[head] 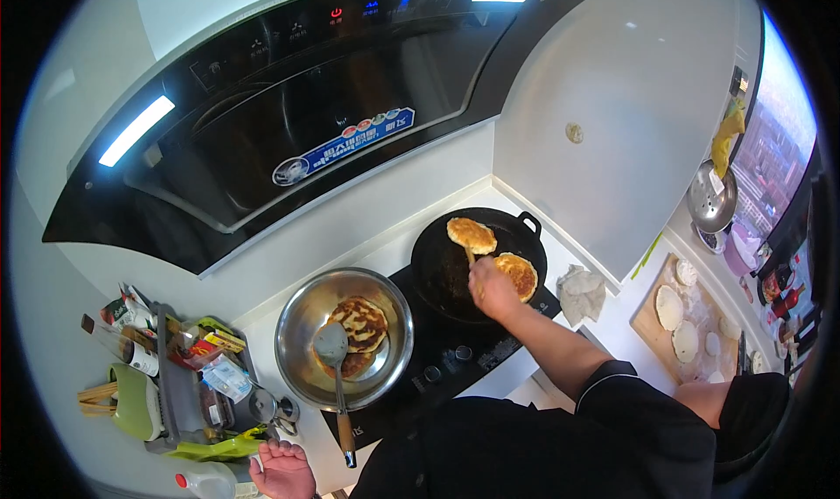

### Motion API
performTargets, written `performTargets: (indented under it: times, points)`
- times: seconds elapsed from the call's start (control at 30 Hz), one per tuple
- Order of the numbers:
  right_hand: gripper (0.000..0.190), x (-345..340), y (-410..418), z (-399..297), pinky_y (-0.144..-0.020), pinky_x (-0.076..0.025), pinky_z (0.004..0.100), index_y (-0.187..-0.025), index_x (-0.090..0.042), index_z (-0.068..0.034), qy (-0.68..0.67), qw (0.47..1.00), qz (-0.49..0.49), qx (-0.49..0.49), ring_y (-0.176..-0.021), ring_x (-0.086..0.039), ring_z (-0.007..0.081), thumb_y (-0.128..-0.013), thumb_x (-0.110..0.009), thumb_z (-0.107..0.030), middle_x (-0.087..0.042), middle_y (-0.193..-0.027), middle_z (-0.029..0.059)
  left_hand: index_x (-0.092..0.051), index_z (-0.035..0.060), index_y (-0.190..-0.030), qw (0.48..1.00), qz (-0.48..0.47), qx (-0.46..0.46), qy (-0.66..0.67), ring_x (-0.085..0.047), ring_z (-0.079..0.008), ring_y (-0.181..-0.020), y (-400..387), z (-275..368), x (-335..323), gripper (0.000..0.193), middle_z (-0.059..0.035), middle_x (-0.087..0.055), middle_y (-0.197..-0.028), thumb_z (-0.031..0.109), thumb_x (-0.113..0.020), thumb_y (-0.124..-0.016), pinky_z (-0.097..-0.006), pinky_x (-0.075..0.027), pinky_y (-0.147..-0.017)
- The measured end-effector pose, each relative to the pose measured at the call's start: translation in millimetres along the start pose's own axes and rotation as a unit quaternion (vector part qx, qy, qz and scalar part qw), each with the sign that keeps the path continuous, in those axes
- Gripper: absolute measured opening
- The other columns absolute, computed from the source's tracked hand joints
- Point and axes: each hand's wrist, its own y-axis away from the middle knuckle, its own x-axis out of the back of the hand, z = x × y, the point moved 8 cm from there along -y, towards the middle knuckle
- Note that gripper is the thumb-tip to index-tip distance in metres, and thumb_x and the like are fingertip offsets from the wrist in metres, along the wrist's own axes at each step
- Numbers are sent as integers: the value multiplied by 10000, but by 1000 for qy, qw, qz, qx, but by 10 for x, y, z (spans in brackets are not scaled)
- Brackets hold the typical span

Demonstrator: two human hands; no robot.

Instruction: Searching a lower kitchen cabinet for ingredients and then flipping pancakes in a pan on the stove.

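My right hand [493, 289] grips a thin wooden utensil [470, 255] over a black frying pan [441, 289]. The utensil's tip meets the edge of a browned flatbread [471, 233]; whether it lies under the bread I cannot tell. A second flatbread [517, 274] lies in the pan, partly covered by my hand. My left hand [285, 469] is empty, palm up with fingers apart, near the counter's front left. Between my hands, a steel bowl [289, 368] contains browned flatbreads [361, 322]. A wood-handled ladle [331, 345] rests in it, its handle over the rim.
A range hood [328, 125] hangs above the black cooktop [453, 368]. Left stands a grey caddy [177, 394] of packets beside a bottle [134, 351]. A crumpled cloth [581, 293] lies right of the pan. Another person's forearm [702, 402] is beside a floured board [656, 341] with dough rounds [686, 340].
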Motion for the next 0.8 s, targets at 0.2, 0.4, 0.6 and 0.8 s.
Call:
performTargets:
  times: [0.2, 0.4, 0.6, 0.8]
  points:
    - [144, 530, -423, 824, -740, -511, 417, -893, -627, 39, -125, 971, 167, -115, -784, -636, 365, -865, -571, -90, -638, -857, 201, -601, 18, -1039, 1000, 3, 7, 6, -556, -211, -852, 11, -73, 25, 357, -91, -592, -934, 334, -491, -912, -363, -480, -789]
    - [247, 614, -566, 1752, -656, -593, 284, -969, -572, 129, -407, 819, 169, -367, -746, -693, 271, -912, -485, -95, -646, -887, 222, -601, 20, -1035, 1000, 9, 7, 6, -556, -206, -848, 52, -148, 0, 347, -90, -589, -929, 327, -492, -915, -358, -482, -788]
    - [244, 508, -722, 2080, -657, -607, 278, -990, -517, 153, -519, 715, 171, -437, -769, -691, 275, -901, -459, -66, -604, -936, 249, -601, 17, -1026, 1000, 28, 1, -7, -555, -207, -849, 84, -165, 9, 340, -91, -583, -928, 321, -497, -914, -353, -482, -782]
    - [225, 436, -1041, 2193, -665, -612, 260, -960, -490, 141, -508, 730, 149, -433, -758, -689, 285, -898, -451, -72, -583, -924, 243, -599, 19, -1024, 1000, 21, -6, -6, -555, -207, -850, 136, -212, -74, 327, -94, -581, -930, 310, -506, -909, -354, -480, -774]
